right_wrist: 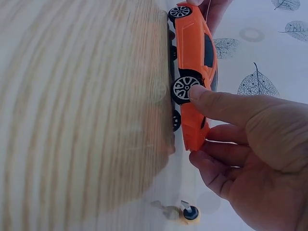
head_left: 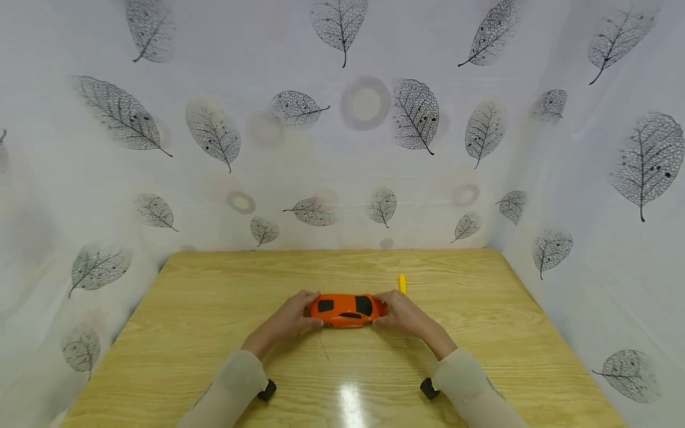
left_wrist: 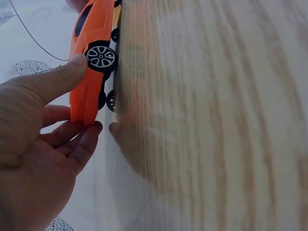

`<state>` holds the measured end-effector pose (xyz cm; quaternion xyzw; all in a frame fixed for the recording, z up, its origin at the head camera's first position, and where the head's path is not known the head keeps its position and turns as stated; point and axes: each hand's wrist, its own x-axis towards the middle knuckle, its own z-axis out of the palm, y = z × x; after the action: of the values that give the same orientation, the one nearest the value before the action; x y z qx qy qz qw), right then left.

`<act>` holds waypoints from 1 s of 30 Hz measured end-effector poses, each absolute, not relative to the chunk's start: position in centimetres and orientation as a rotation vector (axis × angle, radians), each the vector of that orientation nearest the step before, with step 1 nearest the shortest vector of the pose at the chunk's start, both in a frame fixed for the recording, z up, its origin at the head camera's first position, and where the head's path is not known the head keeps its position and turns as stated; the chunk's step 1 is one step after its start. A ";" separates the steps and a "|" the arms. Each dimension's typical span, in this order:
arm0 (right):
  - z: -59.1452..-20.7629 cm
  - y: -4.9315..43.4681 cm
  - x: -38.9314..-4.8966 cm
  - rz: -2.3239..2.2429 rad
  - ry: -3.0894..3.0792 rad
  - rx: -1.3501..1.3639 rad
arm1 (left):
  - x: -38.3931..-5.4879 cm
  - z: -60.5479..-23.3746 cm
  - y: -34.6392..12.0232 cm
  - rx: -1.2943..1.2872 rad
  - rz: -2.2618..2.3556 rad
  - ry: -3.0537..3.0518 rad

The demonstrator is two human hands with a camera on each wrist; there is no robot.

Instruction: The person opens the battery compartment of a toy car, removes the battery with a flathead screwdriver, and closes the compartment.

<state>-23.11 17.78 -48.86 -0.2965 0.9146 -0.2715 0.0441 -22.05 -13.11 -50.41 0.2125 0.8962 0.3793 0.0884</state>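
Note:
An orange toy car with dark windows lies sideways across the middle of the table, one end toward each hand. My left hand grips its left end; in the left wrist view the thumb lies beside a silver-spoked wheel and the fingers curl round the end. At the other end, my right hand holds the car, its thumb against a wheel in the right wrist view. The wheels are at the tabletop; whether they touch it I cannot tell.
Just beyond my right hand a yellow-handled screwdriver lies on the wooden table; its metal tip shows in the right wrist view. A white curtain with leaf prints encloses the back and both sides. Light glares on the tabletop near the front.

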 end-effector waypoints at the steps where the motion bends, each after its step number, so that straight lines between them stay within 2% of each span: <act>1: -48.9 17.8 -23.0 -0.833 2.794 -0.921 | -22.0 -50.4 -13.1 0.633 1.134 2.665; 22: -48.8 18.1 -21.6 -0.772 2.819 -1.007 | -20.9 -50.3 -13.5 0.745 1.130 2.671; 30: -49.0 18.3 -21.3 -0.774 2.810 -0.949 | -20.4 -50.4 -13.6 0.760 1.078 2.680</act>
<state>-21.29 18.26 -48.98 -0.3094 0.9161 -0.2522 0.0384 -20.39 -13.57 -50.36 0.2537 0.8946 0.3597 0.0774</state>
